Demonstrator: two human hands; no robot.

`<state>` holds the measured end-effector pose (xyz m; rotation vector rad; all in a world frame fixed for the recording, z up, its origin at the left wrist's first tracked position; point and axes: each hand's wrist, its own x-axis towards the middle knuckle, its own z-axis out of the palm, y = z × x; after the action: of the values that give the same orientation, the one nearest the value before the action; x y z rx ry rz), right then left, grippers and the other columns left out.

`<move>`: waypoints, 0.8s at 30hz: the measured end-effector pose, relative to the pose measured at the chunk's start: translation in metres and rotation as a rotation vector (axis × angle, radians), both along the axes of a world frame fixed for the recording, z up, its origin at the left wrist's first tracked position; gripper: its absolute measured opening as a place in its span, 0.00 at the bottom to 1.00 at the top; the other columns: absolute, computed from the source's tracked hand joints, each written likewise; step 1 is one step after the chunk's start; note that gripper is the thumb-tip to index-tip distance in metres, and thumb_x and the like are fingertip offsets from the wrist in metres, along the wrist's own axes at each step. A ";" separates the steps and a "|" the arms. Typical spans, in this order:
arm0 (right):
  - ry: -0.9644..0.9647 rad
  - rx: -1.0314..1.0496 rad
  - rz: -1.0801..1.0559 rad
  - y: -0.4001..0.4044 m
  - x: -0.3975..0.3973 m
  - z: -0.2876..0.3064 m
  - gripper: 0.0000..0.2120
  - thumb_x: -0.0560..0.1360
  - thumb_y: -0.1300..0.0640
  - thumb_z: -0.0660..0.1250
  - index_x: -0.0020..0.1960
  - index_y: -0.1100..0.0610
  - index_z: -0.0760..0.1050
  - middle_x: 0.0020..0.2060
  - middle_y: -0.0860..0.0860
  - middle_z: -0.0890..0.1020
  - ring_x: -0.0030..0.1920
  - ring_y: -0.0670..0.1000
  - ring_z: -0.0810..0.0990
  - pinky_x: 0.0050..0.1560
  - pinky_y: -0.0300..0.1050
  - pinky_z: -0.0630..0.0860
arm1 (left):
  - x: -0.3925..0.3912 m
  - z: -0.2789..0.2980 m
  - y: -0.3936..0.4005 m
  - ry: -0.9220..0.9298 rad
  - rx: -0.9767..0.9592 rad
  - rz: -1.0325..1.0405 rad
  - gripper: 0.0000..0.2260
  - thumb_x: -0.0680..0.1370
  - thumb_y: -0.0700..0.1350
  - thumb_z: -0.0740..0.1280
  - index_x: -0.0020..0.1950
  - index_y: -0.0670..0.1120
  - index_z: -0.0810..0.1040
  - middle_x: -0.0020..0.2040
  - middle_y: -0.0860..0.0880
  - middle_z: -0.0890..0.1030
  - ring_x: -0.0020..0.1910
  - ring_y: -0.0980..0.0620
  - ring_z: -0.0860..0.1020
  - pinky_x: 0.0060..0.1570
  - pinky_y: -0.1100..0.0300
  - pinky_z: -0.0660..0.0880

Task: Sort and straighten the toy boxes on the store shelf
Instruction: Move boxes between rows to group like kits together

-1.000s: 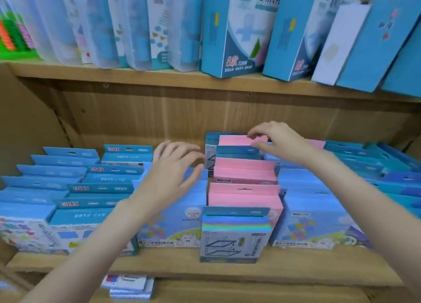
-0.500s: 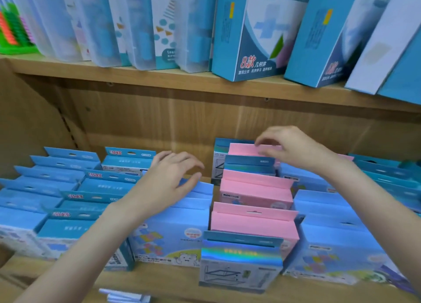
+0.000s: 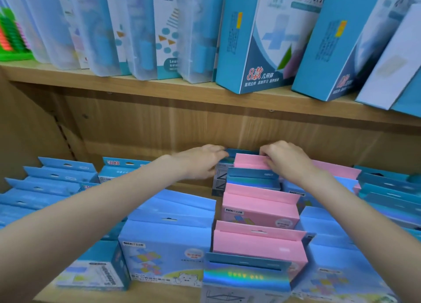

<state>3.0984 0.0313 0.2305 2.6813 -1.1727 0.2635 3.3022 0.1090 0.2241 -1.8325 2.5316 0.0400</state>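
Rear of lower shelf (image 3: 159,293), centre row: left hand (image 3: 200,162) grasping rearmost teal box (image 3: 241,152) — right hand (image 3: 286,160) pinching top flap of pink box (image 3: 250,161) just in front.

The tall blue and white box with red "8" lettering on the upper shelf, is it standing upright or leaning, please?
Leaning. The tall blue and white box tilts with its top toward the right.

plain pink boxes (image 3: 259,211), holographic rainbow-striped teal box (image 3: 246,275), light-blue boxes (image 3: 166,248), wood-grain shelf (image 3: 159,125)
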 end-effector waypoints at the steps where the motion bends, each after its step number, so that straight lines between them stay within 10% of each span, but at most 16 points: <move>1: -0.042 0.025 0.001 0.001 -0.002 0.002 0.10 0.75 0.63 0.59 0.53 0.57 0.75 0.50 0.58 0.80 0.50 0.60 0.78 0.44 0.49 0.73 | -0.003 0.000 -0.003 -0.021 0.003 -0.011 0.24 0.79 0.42 0.60 0.73 0.43 0.58 0.74 0.44 0.59 0.71 0.48 0.58 0.68 0.59 0.59; 6: -0.216 0.203 0.244 0.029 -0.018 0.025 0.12 0.75 0.51 0.65 0.55 0.55 0.76 0.53 0.51 0.79 0.56 0.51 0.75 0.59 0.43 0.67 | -0.009 0.000 -0.017 -0.078 -0.073 0.022 0.23 0.79 0.41 0.60 0.72 0.42 0.56 0.67 0.40 0.66 0.63 0.44 0.68 0.59 0.55 0.69; 11: 0.011 0.523 0.249 0.064 -0.028 0.026 0.31 0.63 0.33 0.63 0.62 0.44 0.69 0.70 0.47 0.62 0.70 0.46 0.60 0.69 0.41 0.58 | -0.011 0.002 -0.022 -0.253 -0.172 0.082 0.14 0.78 0.38 0.61 0.63 0.41 0.69 0.65 0.38 0.68 0.55 0.40 0.76 0.49 0.53 0.73; 24: 0.241 0.279 0.070 0.061 -0.024 0.010 0.25 0.73 0.43 0.64 0.65 0.56 0.69 0.72 0.52 0.61 0.69 0.55 0.64 0.67 0.48 0.63 | 0.046 0.018 0.023 -0.022 -0.226 0.272 0.05 0.77 0.41 0.62 0.48 0.41 0.77 0.47 0.44 0.74 0.46 0.43 0.76 0.42 0.55 0.70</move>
<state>3.0742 0.0922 0.2400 2.8897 -1.1135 -0.2261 3.3481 0.1317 0.2420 -2.2333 2.3353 -0.2719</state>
